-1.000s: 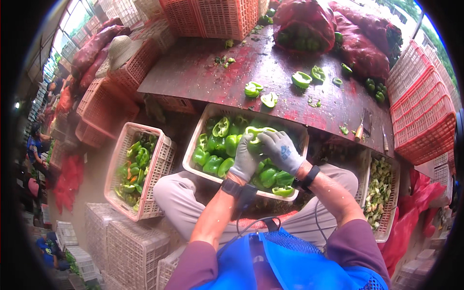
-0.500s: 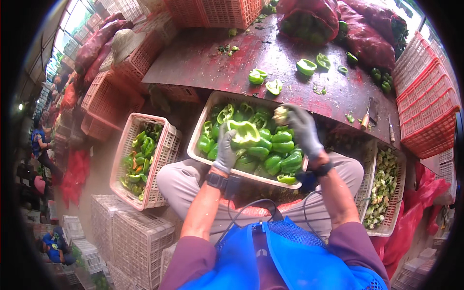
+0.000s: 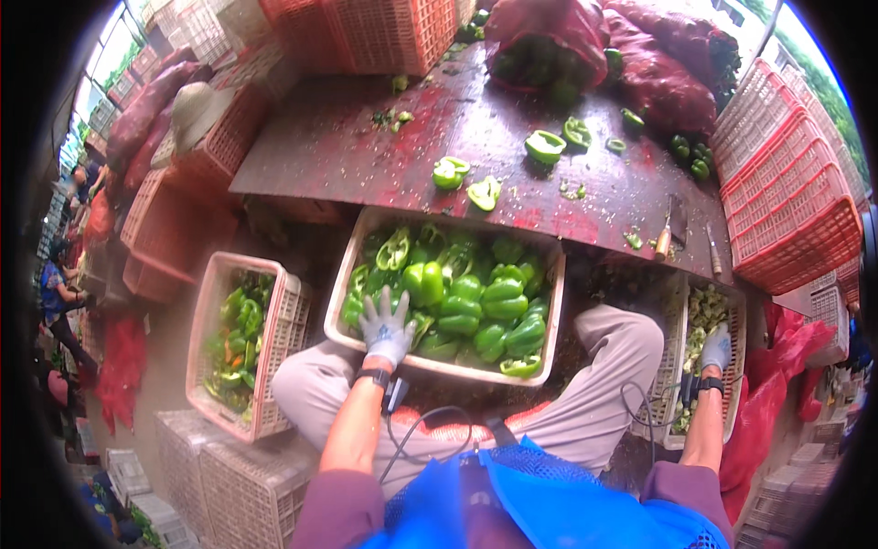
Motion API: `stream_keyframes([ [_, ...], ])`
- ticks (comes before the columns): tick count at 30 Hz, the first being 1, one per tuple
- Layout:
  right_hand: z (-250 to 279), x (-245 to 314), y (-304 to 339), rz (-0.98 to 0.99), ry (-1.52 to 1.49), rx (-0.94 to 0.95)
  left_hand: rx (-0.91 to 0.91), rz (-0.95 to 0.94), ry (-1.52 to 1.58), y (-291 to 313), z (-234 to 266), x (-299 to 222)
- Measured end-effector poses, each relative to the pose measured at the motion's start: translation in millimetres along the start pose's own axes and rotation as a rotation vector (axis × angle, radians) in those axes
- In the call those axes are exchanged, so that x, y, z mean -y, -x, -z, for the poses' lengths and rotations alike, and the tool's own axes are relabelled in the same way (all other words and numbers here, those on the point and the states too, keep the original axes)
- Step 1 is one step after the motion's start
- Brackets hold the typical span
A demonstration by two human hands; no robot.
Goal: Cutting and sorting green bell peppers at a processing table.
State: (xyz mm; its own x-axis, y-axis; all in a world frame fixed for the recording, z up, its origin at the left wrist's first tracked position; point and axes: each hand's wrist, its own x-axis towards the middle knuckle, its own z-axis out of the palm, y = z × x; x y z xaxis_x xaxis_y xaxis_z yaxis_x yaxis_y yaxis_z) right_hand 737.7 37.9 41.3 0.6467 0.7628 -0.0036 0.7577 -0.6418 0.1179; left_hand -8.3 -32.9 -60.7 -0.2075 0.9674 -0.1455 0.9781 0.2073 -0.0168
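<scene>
1. Centre crate (image 3: 457, 371): green peppers (image 3: 480, 302), whole and cut, in front of the worktop (image 3: 347, 169).
2. Left hand (image 3: 386, 329): gloved, over the peppers at that crate's near-left edge; fingers spread wide, gripping nothing visible.
3. Right crate (image 3: 736, 371): pale green trimmings (image 3: 704, 306).
4. Right hand (image 3: 716, 348): gloved, at the trimmings inside right crate; can't tell finger opening or whether it has hold of anything.
5. Left crate (image 3: 294, 320): green pieces, some orange.
6. Red mesh sack (image 3: 585, 41) on worktop: green peppers inside.
</scene>
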Motion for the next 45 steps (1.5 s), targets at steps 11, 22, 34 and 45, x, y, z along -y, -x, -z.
stream_keyframes([
  [11,109.2,370.2,69.5,1.287,-0.492,-0.23,0.043,0.02,0.008,-5.2,0.0,4.6],
  [22,98.7,568.9,147.6,1.683,0.071,-0.122,0.037,0.018,0.072,-2.7,6.4,4.6],
  [34,84.7,502.6,229.8,1.464,-0.324,0.167,-0.049,0.048,1.542,-45.0,70.2,-64.6],
  [45,64.4,400.2,278.6,1.261,-0.903,1.045,0.205,-0.125,1.836,-4.0,69.6,-78.5],
])
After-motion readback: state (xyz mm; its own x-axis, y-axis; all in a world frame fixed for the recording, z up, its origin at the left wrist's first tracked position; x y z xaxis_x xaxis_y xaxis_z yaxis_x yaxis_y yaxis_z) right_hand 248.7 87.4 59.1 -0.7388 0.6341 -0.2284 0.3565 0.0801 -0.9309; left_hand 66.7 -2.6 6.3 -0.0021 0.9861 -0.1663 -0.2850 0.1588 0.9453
